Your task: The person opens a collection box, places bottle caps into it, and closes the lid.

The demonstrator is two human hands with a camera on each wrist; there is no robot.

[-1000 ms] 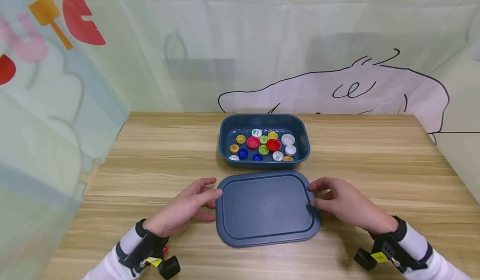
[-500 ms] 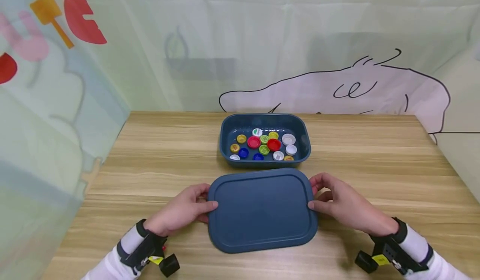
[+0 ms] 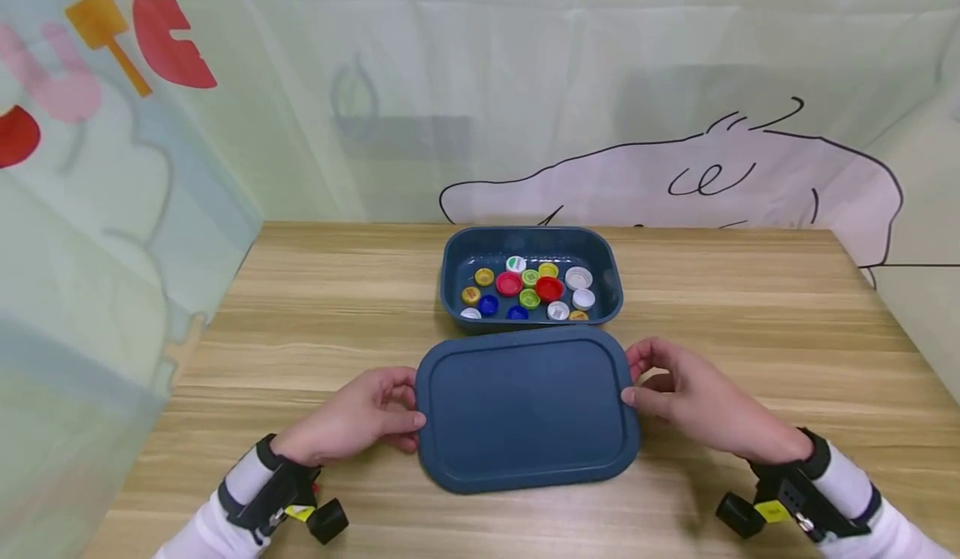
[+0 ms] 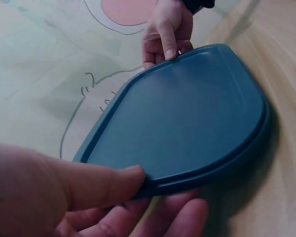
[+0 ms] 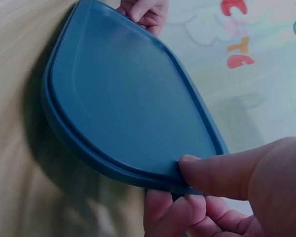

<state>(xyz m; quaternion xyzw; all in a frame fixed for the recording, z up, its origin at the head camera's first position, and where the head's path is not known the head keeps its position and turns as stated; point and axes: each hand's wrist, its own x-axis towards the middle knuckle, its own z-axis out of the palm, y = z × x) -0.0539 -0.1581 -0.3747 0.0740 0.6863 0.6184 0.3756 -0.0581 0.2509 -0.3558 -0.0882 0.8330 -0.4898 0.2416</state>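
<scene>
A dark blue rectangular lid with rounded corners is held up by both hands, with the wood table visible below it in the wrist views. My left hand pinches its left edge, thumb on top and fingers underneath. At the opposite edge my right hand grips the lid the same way, its thumb lying over the rim. Just beyond the lid stands a dark blue box of matching shape, open at the top. Several bottle caps lie inside, among them a red cap, a blue cap and a white cap.
The wood-grain table extends to both sides of the box. Behind it hangs a pale printed cloth, which also covers the left side. A camera is strapped to each wrist.
My left hand has closed on the lid's left edge. The lid has risen off the table, shifted a little left, then moved toward the box. The box and caps stay put.
</scene>
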